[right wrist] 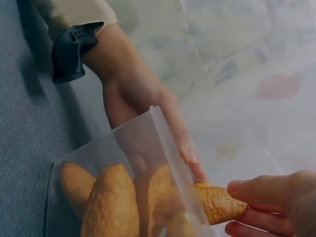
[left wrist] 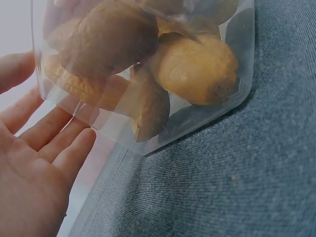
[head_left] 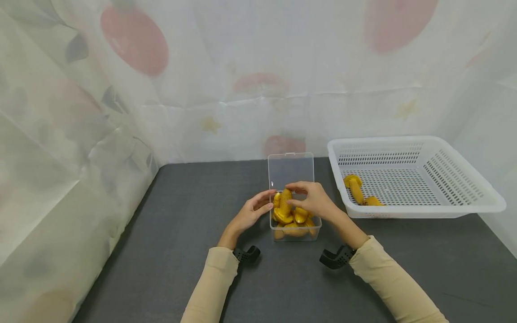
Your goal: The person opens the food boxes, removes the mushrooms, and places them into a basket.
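Observation:
A clear plastic box (head_left: 296,235) with its lid (head_left: 291,168) raised at the back holds several yellow mushrooms (left wrist: 195,69). My right hand (head_left: 316,199) is over the box and pinches one yellow mushroom (head_left: 285,199) between thumb and fingers; its cap points down among the others. In the right wrist view the thumb (right wrist: 237,185) and fingertips press on that mushroom's end. My left hand (head_left: 249,215) rests against the left wall of the box, its fingers (left wrist: 74,153) fairly straight along the clear side.
A white perforated basket (head_left: 420,209) stands to the right on the dark grey table (head_left: 190,233). Inside it, near its left end, lie a yellow mushroom (head_left: 355,189) and another yellow piece (head_left: 372,201). Patterned cloth (head_left: 226,121) hangs behind and to the left.

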A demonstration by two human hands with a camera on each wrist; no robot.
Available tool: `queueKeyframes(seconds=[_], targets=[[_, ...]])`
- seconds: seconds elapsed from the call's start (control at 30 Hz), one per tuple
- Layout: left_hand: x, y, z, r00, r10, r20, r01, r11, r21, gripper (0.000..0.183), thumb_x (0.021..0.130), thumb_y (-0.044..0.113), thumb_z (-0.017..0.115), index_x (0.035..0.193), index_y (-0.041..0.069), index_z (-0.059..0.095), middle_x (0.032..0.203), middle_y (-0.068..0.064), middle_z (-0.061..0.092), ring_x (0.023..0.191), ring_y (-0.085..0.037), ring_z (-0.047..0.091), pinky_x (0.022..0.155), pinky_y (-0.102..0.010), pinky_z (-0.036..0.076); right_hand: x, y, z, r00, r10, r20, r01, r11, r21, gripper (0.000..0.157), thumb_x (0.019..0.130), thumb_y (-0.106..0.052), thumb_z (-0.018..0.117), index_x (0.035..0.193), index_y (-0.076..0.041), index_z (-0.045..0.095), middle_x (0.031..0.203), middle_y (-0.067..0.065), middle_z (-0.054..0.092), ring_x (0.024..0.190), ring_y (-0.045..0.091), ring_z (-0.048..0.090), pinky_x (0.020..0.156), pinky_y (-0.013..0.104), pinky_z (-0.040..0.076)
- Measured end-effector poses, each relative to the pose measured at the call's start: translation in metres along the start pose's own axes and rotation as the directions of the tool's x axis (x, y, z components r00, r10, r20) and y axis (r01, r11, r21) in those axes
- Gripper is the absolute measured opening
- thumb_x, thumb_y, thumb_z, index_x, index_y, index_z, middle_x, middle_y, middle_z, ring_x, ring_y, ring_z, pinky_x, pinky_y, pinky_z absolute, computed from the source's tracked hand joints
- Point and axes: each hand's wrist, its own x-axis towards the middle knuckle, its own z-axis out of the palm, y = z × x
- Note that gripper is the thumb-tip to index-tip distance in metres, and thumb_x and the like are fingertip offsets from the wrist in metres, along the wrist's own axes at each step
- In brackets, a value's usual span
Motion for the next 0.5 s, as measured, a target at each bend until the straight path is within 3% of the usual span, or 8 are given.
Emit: queueKeyframes(seconds=[0.3,0.5], targets=[[0.0014,-0.0018,0.001,1.0,0.01,-0.017,-0.01,1.0,0.001,0.048,0.101,0.016,0.05,0.146,0.008,0.039,0.151,-0.017,0.042,0.14,-0.035,0.042,0.113,-0.049,0.04,-0.0043,-0.0061,-0.0037,0.999,-0.029,-0.027,0.029,0.999,0.026,0.033,0.08,-0.001,0.075,0.11,0.007,0.067,0.105,0.021,0.067,0.095,0.034,0.068,0.085,0.041,0.059],[0.0009,-0.0028,0.0006,1.0,0.02,-0.021,-0.02,1.0,-0.002,0.049,0.1,0.02,0.052,0.146,0.009,0.04,0.151,-0.017,0.042,0.14,-0.034,0.041,0.113,-0.05,0.039,-0.0074,-0.0047,-0.0056,0.999,-0.004,0.037,0.002,0.999,0.051,0.034,0.081,-0.004,0.075,0.111,0.006,0.063,0.106,0.022,0.067,0.093,0.033,0.068,0.083,0.041,0.059]])
